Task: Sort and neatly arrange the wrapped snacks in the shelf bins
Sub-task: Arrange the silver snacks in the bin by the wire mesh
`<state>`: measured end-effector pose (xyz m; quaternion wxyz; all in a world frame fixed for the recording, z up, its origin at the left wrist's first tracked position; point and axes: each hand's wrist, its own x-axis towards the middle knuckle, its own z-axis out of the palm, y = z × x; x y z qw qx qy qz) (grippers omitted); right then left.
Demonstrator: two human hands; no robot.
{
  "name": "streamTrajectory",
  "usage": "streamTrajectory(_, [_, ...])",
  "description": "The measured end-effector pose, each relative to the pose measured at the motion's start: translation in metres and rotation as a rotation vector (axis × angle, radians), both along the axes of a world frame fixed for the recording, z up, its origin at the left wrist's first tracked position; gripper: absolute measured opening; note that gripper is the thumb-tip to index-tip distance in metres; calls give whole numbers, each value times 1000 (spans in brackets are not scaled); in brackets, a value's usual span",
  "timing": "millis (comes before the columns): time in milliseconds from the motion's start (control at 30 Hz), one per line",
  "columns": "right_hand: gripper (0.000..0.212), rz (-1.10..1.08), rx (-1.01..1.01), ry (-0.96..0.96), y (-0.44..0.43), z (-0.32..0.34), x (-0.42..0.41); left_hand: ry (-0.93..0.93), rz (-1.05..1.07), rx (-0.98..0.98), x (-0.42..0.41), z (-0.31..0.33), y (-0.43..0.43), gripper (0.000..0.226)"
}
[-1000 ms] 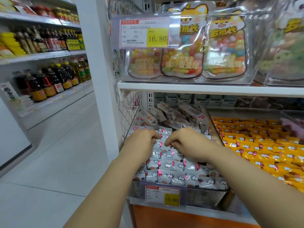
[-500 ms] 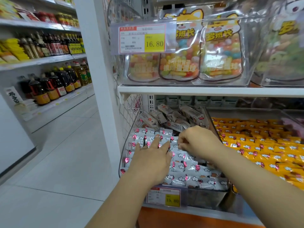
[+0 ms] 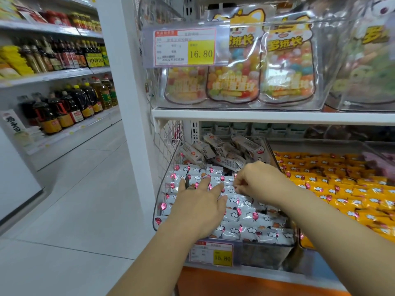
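Since a second ago the left hand point(image 3: 201, 204) has uncurled: its fingers now lie straight and spread, pressing flat on the white wrapped snacks point(image 3: 245, 229). The right hand point(image 3: 260, 182) stays curled just beside it, fingertips pinching the edge of one white packet.

These snacks fill a clear bin point(image 3: 161, 189) at the left end of a white shop shelf point(image 3: 256, 115), next to a wire mesh side panel point(image 3: 171, 142). Pale floor tiles point(image 3: 74, 189) run down the aisle to the left, where more shelving carries dark bottles point(image 3: 64, 112) with yellow labels.

A price tag point(image 3: 222, 257) on the bin's front reads 16.80 on yellow. A second tag point(image 3: 201, 53) on the shelf above shows the same figure, its smaller print too blurred to read. Behind it stand candy bags point(image 3: 284, 60) with a cartoon dog and the characters 罗班长.

The white packets lie in overlapping rows, their long axes running across the bin from left to right and the pink balloon print at their left ends. At the back of the bin, grey wrapped bars point(image 3: 226, 150) lie jumbled, pointing various ways. The neighbouring bin to the right holds orange packets point(image 3: 342, 184) laid in similar rows.
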<state>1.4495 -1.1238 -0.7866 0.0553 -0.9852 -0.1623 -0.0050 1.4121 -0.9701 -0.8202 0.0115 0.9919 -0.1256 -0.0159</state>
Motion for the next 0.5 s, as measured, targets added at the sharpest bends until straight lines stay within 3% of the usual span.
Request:
streamTrajectory(67, [13, 1, 74, -51, -2, 2, -2, 1, 14, -25, -1, -1, 1, 50])
streamTrajectory(167, [12, -103, 242, -328, -8, 9, -5, -20, 25, -53, -3, -2, 1, 49])
streamTrajectory(233, [25, -205, 254, -490, -16, 12, -1, -27, 31, -78, -4, -1, 2, 48])
streamTrajectory(367, [58, -343, 71, -400, -26, 4, 13, -36, 51, -96, -6, 0, 1, 48])
streamTrajectory(500, [48, -350, 73, -405, -27, -1, 21, -37, 59, -101, -5, 0, 1, 49])
